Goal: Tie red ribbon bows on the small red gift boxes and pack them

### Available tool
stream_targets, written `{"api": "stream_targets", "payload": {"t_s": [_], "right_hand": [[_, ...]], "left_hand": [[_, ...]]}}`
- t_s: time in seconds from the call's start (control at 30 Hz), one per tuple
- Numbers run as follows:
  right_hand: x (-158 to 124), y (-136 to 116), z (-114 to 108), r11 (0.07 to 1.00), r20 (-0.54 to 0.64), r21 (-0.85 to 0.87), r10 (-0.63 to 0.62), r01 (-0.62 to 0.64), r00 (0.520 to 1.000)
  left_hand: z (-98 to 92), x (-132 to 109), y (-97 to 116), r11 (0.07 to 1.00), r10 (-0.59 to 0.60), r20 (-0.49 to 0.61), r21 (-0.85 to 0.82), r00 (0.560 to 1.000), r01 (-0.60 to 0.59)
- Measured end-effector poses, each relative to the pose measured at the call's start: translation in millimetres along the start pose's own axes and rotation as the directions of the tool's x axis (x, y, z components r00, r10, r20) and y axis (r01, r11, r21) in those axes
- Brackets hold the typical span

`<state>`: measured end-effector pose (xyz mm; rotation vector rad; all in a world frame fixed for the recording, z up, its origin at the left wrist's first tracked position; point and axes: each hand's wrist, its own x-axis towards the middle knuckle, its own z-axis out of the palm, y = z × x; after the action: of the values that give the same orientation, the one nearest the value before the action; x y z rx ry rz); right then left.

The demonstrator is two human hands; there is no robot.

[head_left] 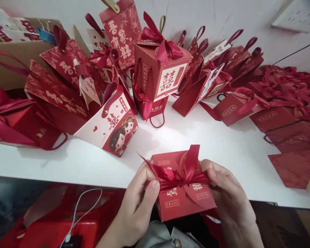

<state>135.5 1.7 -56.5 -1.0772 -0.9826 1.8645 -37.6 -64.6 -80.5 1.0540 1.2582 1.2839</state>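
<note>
A red gift box (172,210) with pale printed characters and rounded interlocking flaps is at the front edge of the white table. Across its top runs a dark red satin ribbon (187,175), gathered into a bow at the middle. My left hand (138,203) pinches the ribbon's left loop between thumb and fingers, against the box's left side. On the opposite side, my right hand (227,189) grips the right part of the ribbon, its fingers partly hidden behind the box. One ribbon tail stands up above the knot.
Behind stand a white-fronted gift box (107,120), a taller ribboned box (167,72) and several red boxes. More ribboned boxes (281,117) crowd the right. A cardboard carton (5,65) is at back left. A white cable (76,210) lies over a red stool (85,230) below the table (209,137).
</note>
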Motion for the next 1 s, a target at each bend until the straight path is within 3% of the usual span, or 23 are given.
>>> {"api": "stream_targets", "payload": {"t_s": [0.13, 0.23, 0.37, 0.53, 0.57, 0.63, 0.7, 0.73, 0.77, 0.87, 1.0], "right_hand": [[0, 2, -8, 0.996, 0.003, -0.079, -0.037, 0.037, 0.999], [8, 6, -22, 0.986, 0.039, -0.109, -0.121, 0.124, 0.992], [25, 10, -36, 0.922, -0.043, -0.257, -0.309, 0.288, 0.950], [8, 8, -37, 0.820, 0.146, -0.421, -0.361, 0.388, 0.921], [-1, 8, -39, 0.797, 0.155, -0.445, -0.379, 0.407, 0.912], [-22, 7, -44, 0.765, 0.165, -0.488, -0.392, 0.420, 0.905], [-40, 8, -51, 0.755, 0.163, -0.508, -0.389, 0.415, 0.907], [-45, 8, -55, 0.749, 0.139, -0.518, -0.401, 0.412, 0.905], [-49, 8, -57, 0.740, 0.098, -0.535, -0.424, 0.407, 0.900], [-45, 6, -61, 0.706, -0.016, -0.598, -0.483, 0.379, 0.875], [-16, 3, -52, 0.737, -0.023, -0.564, -0.465, 0.373, 0.885]], "left_hand": [[-1.7, 5, 0, 0.998, -0.039, 0.005, -0.045, 0.999, 0.039], [-9.3, 11, 4, 0.997, 0.004, 0.041, -0.078, 0.999, -0.001], [-19.3, 24, 19, 0.986, 0.103, 0.044, 0.129, 0.994, -0.108], [-16.3, 62, 42, 0.899, 0.051, 0.313, 0.399, 0.948, -0.180], [-14.2, 70, 47, 0.867, 0.099, 0.281, 0.446, 0.955, -0.221], [-9.1, 80, 55, 0.778, 0.315, 0.073, 0.551, 0.946, -0.302], [-3.8, 78, 59, 0.729, 0.522, -0.177, 0.601, 0.835, -0.328], [-1.2, 73, 60, 0.737, 0.557, -0.247, 0.588, 0.793, -0.335], [1.0, 66, 58, 0.758, 0.556, -0.278, 0.555, 0.783, -0.342], [5.4, 40, 50, 0.782, 0.504, -0.202, 0.520, 0.840, -0.344], [6.4, 15, 40, 0.720, 0.458, -0.168, 0.646, 0.873, -0.254]]}}
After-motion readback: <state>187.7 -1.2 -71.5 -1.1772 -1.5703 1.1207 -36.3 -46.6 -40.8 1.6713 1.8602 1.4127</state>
